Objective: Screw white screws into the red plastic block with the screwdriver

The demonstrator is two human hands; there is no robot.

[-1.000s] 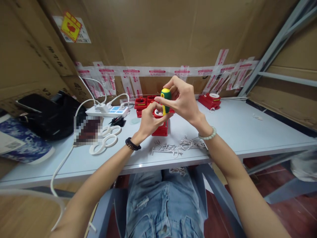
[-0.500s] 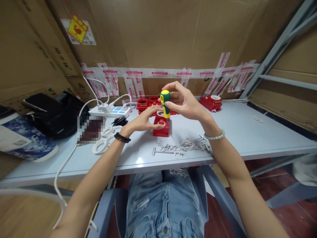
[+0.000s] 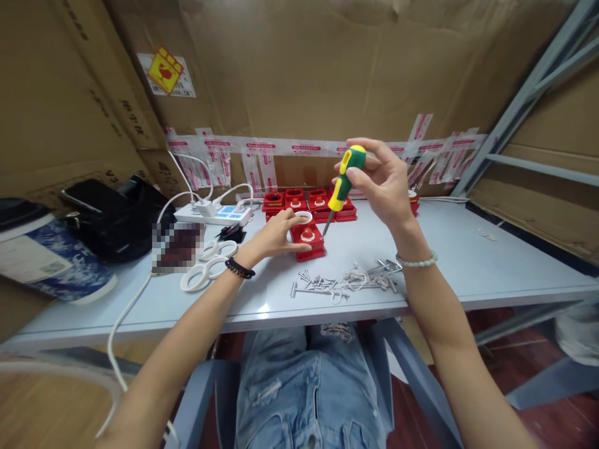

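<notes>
A screwdriver (image 3: pixel 347 178) with a green and yellow handle is gripped by my right hand (image 3: pixel 384 181). It leans, its shaft pointing down beside the right edge of a red box (image 3: pixel 316 249) with a round red knob on top and a white ring at its back. Whether the tip touches the box I cannot tell. My left hand (image 3: pixel 277 235) holds this box against the table, thumb along the front and fingers over the back left. In front of the box lie several small screws (image 3: pixel 321 282) and T-shaped metal pieces with white string (image 3: pixel 358 279).
More red boxes (image 3: pixel 296 199) stand in a row behind. To the left are white rings (image 3: pixel 195 278), a power strip (image 3: pixel 216 213) with white cables, a black bag (image 3: pixel 116 218) and a blue-white cylinder (image 3: pixel 51 262). Cardboard (image 3: pixel 299 75) walls the table's back; a metal frame (image 3: pixel 528 93) stands right.
My right hand has lifted the screwdriver up and to the right, off the box, and it is now tilted. My left hand stays on the box. The view has shifted slightly.
</notes>
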